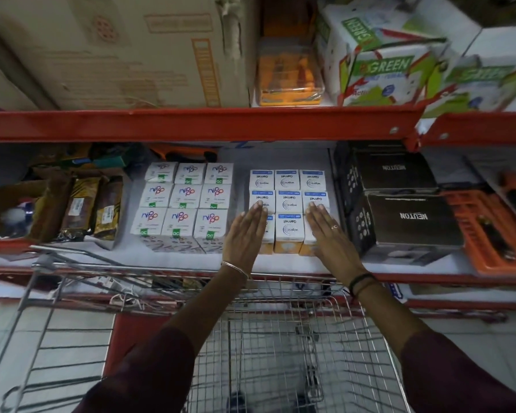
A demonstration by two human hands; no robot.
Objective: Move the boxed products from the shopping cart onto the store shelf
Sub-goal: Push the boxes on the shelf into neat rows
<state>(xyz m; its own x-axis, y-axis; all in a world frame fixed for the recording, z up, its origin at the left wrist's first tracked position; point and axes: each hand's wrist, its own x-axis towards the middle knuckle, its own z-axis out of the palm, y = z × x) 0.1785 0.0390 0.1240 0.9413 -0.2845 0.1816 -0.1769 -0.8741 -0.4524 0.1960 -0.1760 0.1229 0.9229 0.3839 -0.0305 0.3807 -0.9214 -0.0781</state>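
Observation:
Several white and blue Wipro Garnet boxes (pixel 289 204) stand in a tight block on the white shelf board (pixel 280 263). My left hand (pixel 246 231) lies flat, fingers straight, on the block's front left box. My right hand (pixel 325 226) lies flat on the front right box in the same way. Neither hand grips anything. A second block of white boxes with a coloured logo (pixel 185 201) stands just left of it. The wire shopping cart (pixel 280 338) below my arms shows no boxes in its basket.
Black Neutron boxes (pixel 399 210) stand right of the Wipro block, with orange packs (pixel 489 234) beyond. Brown packets (pixel 84 207) lie at the left. The red shelf beam (pixel 191 123) overhangs, with a cardboard carton (pixel 116 49) and green-printed boxes (pixel 382 55) above.

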